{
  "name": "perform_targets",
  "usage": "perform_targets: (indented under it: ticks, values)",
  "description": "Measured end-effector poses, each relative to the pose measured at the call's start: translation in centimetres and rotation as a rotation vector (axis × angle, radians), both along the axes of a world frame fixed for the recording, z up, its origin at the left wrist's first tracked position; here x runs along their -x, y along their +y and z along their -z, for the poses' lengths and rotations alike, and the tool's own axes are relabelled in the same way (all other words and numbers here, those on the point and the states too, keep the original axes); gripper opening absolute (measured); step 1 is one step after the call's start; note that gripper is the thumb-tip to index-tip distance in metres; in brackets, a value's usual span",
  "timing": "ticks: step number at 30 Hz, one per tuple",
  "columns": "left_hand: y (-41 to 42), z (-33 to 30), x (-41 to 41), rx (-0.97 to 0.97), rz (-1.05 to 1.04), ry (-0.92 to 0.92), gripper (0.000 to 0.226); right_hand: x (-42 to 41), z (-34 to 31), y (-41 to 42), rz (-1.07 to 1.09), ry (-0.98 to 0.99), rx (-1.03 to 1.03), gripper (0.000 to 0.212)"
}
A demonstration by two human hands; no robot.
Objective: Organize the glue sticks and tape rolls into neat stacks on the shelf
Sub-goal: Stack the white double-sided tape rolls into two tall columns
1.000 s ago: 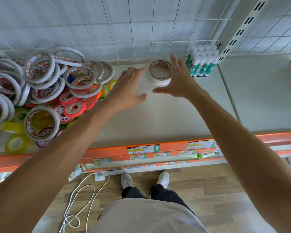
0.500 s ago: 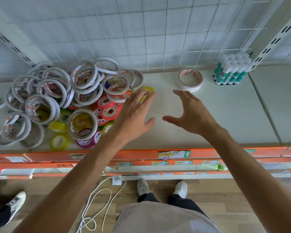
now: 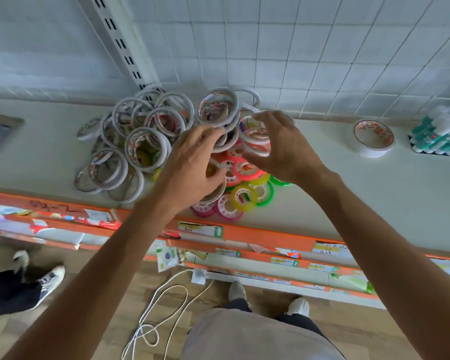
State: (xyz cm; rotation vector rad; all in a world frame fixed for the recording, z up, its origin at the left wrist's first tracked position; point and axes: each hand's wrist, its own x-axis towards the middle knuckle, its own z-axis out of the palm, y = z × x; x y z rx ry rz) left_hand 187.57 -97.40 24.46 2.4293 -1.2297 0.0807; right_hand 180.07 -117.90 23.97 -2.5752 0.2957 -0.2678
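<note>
Fingers (image 3: 208, 133) of the left hand (image 3: 190, 165) lay spread and relaxed on the loose pile of tape rolls (image 3: 146, 141) on the shelf (image 3: 374, 193); the right hand (image 3: 278, 149) curled around one white roll (image 3: 256, 141). Further right stood a neat tape stack (image 3: 373, 139) and upright glue sticks (image 3: 439, 136).

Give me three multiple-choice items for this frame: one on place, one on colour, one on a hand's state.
1. Where does the neat tape stack stand?
A. Just left of the glue sticks
B. On the floor
C. On top of the loose pile

2. What colour is the shelf's front edge?
A. Blue
B. Orange
C. Black

3. What is the right hand doing?
A. Hanging at the person's side
B. Reaching over the loose tape pile, fingers spread around a white roll
C. Holding a glue stick

Answers: 1 A, the stack sits apart from the pile, beside the sticks. 2 B, the strip with price labels is orange. 3 B, thumb and fingers arc over the pile.
</note>
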Motion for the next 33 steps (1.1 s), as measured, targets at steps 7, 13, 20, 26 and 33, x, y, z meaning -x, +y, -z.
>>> perform_targets:
  ticks: [7, 13, 20, 26, 33]
  values:
    - [5.2, 1.6, -2.4, -0.039, -0.076, 0.082, 0.069, -7.2, -2.0, 3.1, -0.017, -0.037, 0.001, 0.09]
    - [6.2, 1.7, -3.3, -0.009, -0.084, 0.125, 0.069, -10.0, -1.9, 3.2, -0.042, 0.108, 0.075, 0.103]
    - [4.1, 1.3, -4.7, 0.006, -0.052, 0.108, 0.069, -4.2, -2.0, 1.5, 0.163, -0.086, -0.096, 0.098]
    - [-2.4, 0.5, -8.1, -0.11, -0.086, 0.013, 0.091, 0.6, 0.0, -0.7, 0.259, -0.022, -0.096, 0.104]
    - [-5.2, 0.7, -9.1, -0.173, -0.171, 0.001, 0.086, 2.6, 0.8, -2.2, 0.274, -0.072, -0.163, 0.093]
